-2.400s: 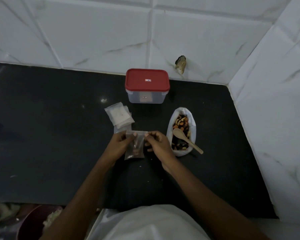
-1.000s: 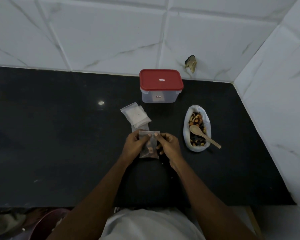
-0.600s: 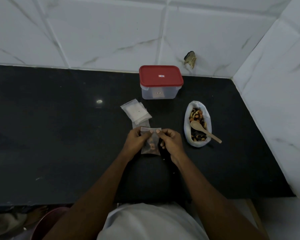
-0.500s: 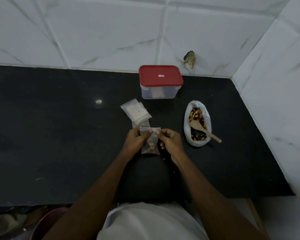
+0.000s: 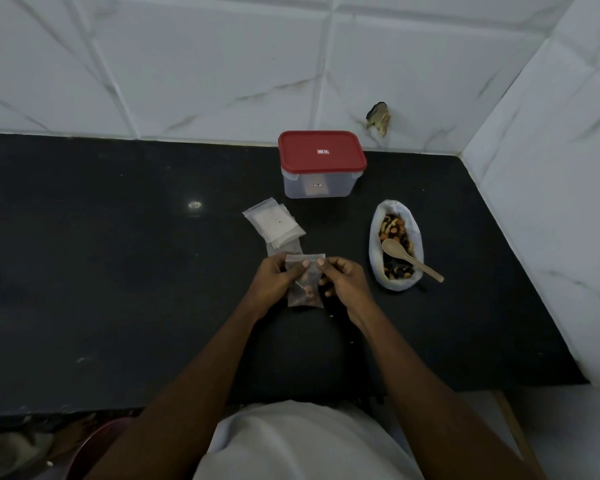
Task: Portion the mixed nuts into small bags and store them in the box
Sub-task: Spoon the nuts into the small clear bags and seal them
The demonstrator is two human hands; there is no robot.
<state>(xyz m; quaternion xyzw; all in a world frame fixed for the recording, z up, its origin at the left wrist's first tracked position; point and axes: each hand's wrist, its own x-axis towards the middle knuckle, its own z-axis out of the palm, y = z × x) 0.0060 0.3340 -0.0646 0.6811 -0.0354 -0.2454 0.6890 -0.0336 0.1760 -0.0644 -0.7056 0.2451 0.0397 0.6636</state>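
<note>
A small clear bag (image 5: 305,289) with some nuts in its bottom hangs upright between my hands over the black counter (image 5: 118,271). My left hand (image 5: 274,278) pinches its top left edge and my right hand (image 5: 343,282) pinches the top right edge, thumbs close together on the seal. Just behind lies a small pile of empty clear bags (image 5: 274,223). To the right, an open white bag of mixed nuts (image 5: 395,244) holds a wooden spoon (image 5: 409,259). The clear box with a red lid (image 5: 321,164) stands shut at the back by the wall.
White marble-look tiled walls (image 5: 222,64) close off the back and the right side. A chipped spot (image 5: 378,117) marks the back wall. Below the counter's front edge at lower left sits a dark red bowl-like object (image 5: 94,448).
Both hands have kept hold of the small bag's top edge; the thumbs have shifted slightly along it. The camera view drifted; the objects on the counter stayed put.
</note>
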